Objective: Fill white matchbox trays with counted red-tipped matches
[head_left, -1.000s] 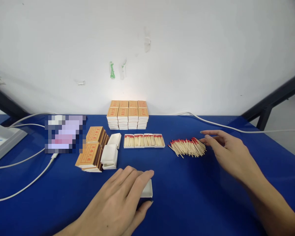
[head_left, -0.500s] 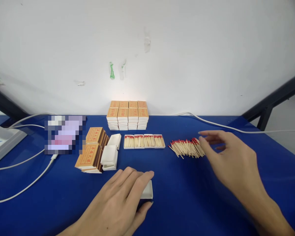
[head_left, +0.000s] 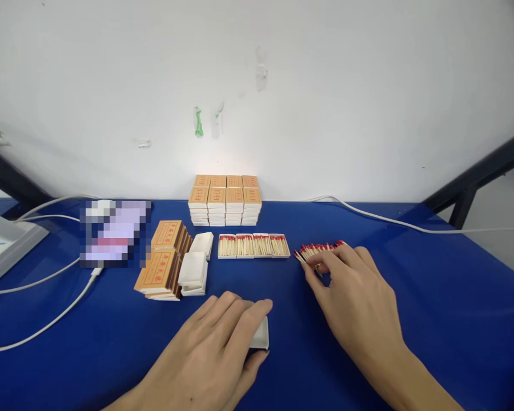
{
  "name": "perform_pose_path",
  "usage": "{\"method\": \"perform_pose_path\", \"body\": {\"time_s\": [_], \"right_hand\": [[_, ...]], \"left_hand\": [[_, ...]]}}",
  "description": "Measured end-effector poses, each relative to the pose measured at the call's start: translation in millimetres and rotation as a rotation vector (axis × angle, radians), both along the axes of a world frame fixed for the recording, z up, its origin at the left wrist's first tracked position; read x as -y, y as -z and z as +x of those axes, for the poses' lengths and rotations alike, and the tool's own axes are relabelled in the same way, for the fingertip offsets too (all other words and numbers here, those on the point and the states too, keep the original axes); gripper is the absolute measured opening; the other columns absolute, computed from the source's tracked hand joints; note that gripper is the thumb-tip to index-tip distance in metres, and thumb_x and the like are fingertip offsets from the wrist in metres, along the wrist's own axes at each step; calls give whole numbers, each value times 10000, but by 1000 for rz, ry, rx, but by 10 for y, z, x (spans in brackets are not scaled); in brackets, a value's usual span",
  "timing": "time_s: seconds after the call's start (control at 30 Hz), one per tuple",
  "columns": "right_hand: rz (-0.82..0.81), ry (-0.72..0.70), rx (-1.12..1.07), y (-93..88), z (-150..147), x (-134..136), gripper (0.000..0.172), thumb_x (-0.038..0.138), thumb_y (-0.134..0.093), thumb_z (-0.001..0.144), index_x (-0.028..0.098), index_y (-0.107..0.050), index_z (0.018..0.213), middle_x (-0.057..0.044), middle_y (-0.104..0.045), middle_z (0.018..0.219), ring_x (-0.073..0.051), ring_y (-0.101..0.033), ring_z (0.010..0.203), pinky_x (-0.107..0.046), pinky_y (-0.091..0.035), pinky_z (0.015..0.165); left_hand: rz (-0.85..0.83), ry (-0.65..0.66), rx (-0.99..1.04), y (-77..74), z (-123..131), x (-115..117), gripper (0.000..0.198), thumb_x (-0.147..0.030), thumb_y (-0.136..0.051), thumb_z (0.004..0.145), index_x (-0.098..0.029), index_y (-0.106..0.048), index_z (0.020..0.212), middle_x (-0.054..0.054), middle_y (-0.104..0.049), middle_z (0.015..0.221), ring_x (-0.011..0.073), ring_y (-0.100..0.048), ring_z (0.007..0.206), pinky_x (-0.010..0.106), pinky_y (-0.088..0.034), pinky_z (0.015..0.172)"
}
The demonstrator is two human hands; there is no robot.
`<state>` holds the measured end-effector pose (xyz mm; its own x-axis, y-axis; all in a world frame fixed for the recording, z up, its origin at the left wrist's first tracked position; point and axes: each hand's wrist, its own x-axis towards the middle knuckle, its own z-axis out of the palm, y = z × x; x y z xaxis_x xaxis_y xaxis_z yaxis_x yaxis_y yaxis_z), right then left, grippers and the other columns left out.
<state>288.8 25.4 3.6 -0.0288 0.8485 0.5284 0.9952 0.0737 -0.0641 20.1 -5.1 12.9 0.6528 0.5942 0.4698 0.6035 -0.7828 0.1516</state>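
My left hand [head_left: 216, 342] lies over a small white matchbox tray [head_left: 261, 334] on the blue table [head_left: 111, 342], fingers above and thumb beside it, gripping it. My right hand [head_left: 353, 291] rests on a loose pile of red-tipped matches [head_left: 314, 251], fingers curled down over them and closing on some. Most of the pile is hidden under the fingers.
A row of filled white trays [head_left: 253, 245] lies in the middle. Behind it stands a stack of orange matchboxes [head_left: 225, 200]. Left are orange sleeves [head_left: 163, 260] and empty white trays [head_left: 195, 265]. White cables [head_left: 38, 328] and a grey device [head_left: 2, 242] sit at far left.
My right hand moved left from the pile's right end and came down onto the matches, fingers curling over them. The left hand stayed on the white tray.
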Motion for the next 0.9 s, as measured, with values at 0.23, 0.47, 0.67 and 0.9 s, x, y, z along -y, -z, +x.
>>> {"method": "perform_pose_path", "body": {"time_s": [0.23,0.47,0.67,0.9], "right_hand": [[-22,-2,-54,-10,16,46,316,302,-570,1114,246,-727,846,-107,-730,885,-343,-678,1007,-427,-547,737],[-106,23,-260,-66,2,122,327,420,-608,1072,269,-758,824,-78,-743,846,-330,-704,936,-431,-522,704],[-257,0,-463,-99,-116,147,322,491,-668,1025,292,-773,794,-49,-752,856,-281,-698,840,-416,-514,738],[-414,12,-561,-145,-128,146,326,522,-722,1000,298,-749,765,-29,-745,821,-258,-687,795,-384,-487,696]], "left_hand": [[3,9,5,16,7,4,346,-214,-431,1204,-131,-549,1519,138,-837,1231,336,-865,1106,534,-755,919],[4,2,5,17,-9,0,343,-202,-449,1200,-132,-551,1520,134,-838,1244,331,-862,1119,527,-751,935],[7,4,13,15,2,-6,338,-208,-440,1203,-138,-561,1511,122,-837,1220,318,-861,1092,512,-751,915],[11,10,15,32,4,-10,344,-207,-445,1201,-128,-562,1515,130,-831,1241,320,-852,1104,511,-743,935]]}}
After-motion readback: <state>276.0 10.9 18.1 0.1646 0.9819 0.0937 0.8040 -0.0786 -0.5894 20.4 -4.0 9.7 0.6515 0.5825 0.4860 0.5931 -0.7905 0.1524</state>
